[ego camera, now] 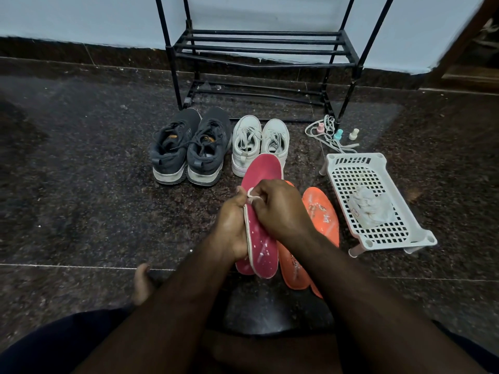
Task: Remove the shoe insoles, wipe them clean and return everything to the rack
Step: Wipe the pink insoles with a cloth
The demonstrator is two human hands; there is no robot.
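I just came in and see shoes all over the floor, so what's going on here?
A person sitting on the floor is cleaning shoe insoles. The left hand holds a red insole while the right hand rubs it with a small white wipe. Two orange insoles lie beside it. The dark sneakers and white sneakers stand on the floor before the black rack, whose visible shelves hold no shoes yet.

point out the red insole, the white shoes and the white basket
red insole (pixel 263 168): head view, on its upper front part above the hands
white shoes (pixel 247 136): head view, on the left shoe's laces
white basket (pixel 351 157): head view, on its far rim
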